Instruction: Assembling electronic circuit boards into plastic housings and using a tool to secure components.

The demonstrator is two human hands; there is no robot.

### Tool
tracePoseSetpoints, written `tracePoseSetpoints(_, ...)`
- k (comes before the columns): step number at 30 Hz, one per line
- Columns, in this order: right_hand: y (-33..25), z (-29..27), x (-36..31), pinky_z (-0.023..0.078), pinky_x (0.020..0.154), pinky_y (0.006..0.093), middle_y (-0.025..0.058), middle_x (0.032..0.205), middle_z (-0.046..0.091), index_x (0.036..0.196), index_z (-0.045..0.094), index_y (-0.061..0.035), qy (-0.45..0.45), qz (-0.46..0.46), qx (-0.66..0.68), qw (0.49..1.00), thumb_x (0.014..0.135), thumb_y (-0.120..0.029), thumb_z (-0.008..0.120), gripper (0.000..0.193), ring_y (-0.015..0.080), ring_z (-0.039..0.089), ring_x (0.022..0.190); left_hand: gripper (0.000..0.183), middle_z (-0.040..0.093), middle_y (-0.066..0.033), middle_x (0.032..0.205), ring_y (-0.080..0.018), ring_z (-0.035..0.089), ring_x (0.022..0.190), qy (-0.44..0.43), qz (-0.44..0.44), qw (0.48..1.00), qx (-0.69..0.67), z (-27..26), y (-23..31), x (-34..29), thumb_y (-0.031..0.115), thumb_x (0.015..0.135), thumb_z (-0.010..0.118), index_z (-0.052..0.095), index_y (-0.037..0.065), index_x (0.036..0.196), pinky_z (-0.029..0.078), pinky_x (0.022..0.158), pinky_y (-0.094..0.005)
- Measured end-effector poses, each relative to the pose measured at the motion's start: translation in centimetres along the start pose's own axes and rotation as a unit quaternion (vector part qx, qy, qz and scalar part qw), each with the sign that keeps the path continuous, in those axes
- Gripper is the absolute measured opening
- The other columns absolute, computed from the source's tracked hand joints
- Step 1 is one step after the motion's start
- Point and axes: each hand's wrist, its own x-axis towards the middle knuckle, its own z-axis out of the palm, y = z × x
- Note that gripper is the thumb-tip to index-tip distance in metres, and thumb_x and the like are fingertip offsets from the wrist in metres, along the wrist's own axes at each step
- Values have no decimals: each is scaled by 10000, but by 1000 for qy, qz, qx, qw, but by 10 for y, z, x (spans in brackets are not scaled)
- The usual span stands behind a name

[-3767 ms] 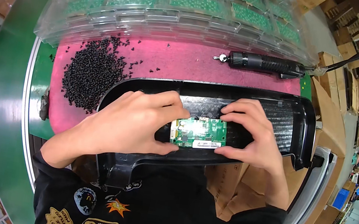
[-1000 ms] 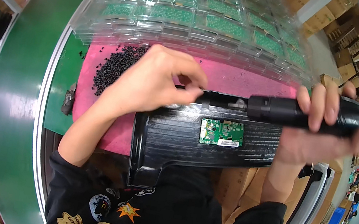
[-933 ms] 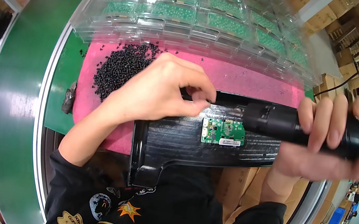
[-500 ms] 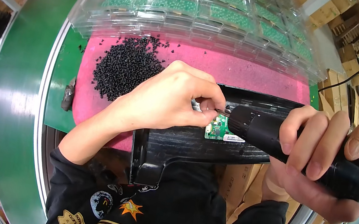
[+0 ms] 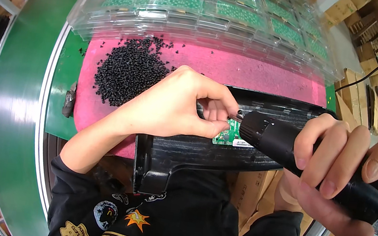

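My right hand point(image 5: 335, 161) is wrapped round a black electric screwdriver point(image 5: 270, 136), whose bit point(image 5: 235, 118) points left. Curled beside the bit's tip are the fingers of my left hand point(image 5: 186, 103), with thumb and forefinger slightly apart. A tiny black piece, perhaps a screw point(image 5: 240, 112), shows at the forefinger's tip; what else lies within the fingers is hidden. Below them a green circuit board point(image 5: 225, 138) with a white label sits in a long black plastic housing point(image 5: 193, 153). The screwdriver and left hand cover part of the board.
A heap of small black screws point(image 5: 129, 74) lies on the pink mat point(image 5: 265, 75), left of the housing. Behind it are stacked clear plastic trays point(image 5: 203, 26) holding green boards. A green surface point(image 5: 20, 106) runs along the left, and cardboard boxes point(image 5: 256, 193) are at the right.
The gap between my left thumb and forefinger has widened slightly beside the bit. My right hand still grips the screwdriver, little moved. The whole view has shifted a little.
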Motion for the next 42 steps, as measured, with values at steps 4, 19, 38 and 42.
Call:
tracePoseSetpoints(4,-1,0,0,433,516,233,-47,684,555,1037,511,-128,-8,12,-2,1000,701,-518,833,607,54,491,458,145,701,-38,801,-88,632,731,-2,-23,1000,3,-1,-1,0,-8,769,742,721,-20,912,530,718,-247)
tracePoseSetpoints(19,-18,-25,-5,466,509,235,-44,678,570,1031,516,-89,10,10,-16,1000,671,-567,816,670,62,526,454,205,707,-62,858,-123,676,777,-28,-8,995,97,3,-6,0,-34,787,688,729,4,984,582,675,-245)
tracePoseSetpoints(38,6,-65,-24,411,537,283,1,687,517,1018,511,-30,59,151,-62,985,819,-724,603,728,109,480,486,340,600,-63,833,-278,624,756,-73,71,951,291,9,-8,-4,-63,746,674,729,85,1047,517,643,-379)
tracePoseSetpoints(42,11,-66,-24,399,531,274,-8,689,510,1010,508,-39,50,153,-64,985,799,-744,612,744,101,468,484,397,586,-43,823,-252,615,764,-64,89,931,349,11,-9,-5,-56,671,678,743,106,1027,514,625,-379)
